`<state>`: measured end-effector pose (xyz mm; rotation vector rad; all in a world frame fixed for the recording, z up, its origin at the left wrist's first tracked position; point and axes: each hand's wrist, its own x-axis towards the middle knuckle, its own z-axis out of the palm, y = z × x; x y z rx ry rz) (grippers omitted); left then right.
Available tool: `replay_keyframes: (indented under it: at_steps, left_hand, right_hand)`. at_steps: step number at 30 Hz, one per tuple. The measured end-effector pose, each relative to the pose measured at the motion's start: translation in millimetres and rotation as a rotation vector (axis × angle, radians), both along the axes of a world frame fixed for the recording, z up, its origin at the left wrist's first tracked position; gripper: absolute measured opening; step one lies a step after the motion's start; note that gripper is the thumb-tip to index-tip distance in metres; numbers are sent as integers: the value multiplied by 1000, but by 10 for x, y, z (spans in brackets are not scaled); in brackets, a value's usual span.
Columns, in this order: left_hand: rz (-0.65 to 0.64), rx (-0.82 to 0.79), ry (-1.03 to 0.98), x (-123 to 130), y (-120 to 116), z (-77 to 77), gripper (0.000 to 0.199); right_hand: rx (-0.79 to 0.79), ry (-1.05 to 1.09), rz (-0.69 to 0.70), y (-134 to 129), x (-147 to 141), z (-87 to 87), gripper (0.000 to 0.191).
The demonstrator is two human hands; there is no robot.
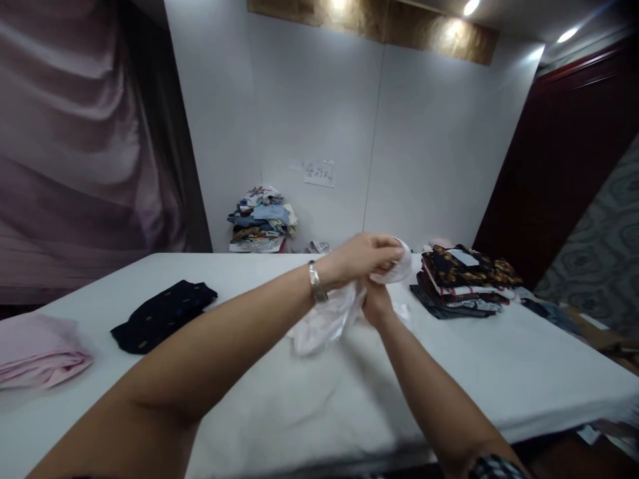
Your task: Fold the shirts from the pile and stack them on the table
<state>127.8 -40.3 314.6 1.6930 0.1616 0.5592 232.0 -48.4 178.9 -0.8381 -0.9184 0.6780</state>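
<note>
A white garment (324, 324), blurred by motion and partly bunched, is held up above the table. My left hand (360, 257), with a silver bracelet at its wrist, is closed on it, and a rounded white part of the garment shows past the fingertips. Just below and partly behind is my right hand (375, 303), closed round the same garment; the left hand covers some of its fingers. Beneath both arms a cream cloth (299, 406) lies spread at the table's near side.
A dark folded garment (164, 316) and a pink folded cloth (40, 352) lie to the left on the white table (529, 359). A stack of folded clothes (464, 279) stands at right. Farther back, a tall clothes pile (263, 221) sits against the wall.
</note>
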Motion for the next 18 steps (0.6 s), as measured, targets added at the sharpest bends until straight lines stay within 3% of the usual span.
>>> replay_keyframes:
  at_steps: [1,3,6,9,12,15,18]
  left_hand:
    - [47,105,21,-96,144,-2,20]
    - [260,252,13,-322,520,-117,26]
    - [560,325,96,-584,1032,-627,42]
    - [523,351,268,-618,1160,-1338,61]
    - [382,371,331,-464,967,-1876,58]
    - [416,364,380,-294,857,-2046,15]
    - [631,328,381,-305,1069,-1822,24]
  right_hand:
    - [-13,72,71,-21,132,42,38]
    - [-51,195,216,-108,382,94,32]
    - [-72,278,355,-281,641,126,32]
    - [-73,338,380,-394,718,144,34]
    - [-94,370,387,-426,692,176,35]
    - [-102,358,372,-434,683,218,36]
    - [-102,305,296,-449,746,235,39]
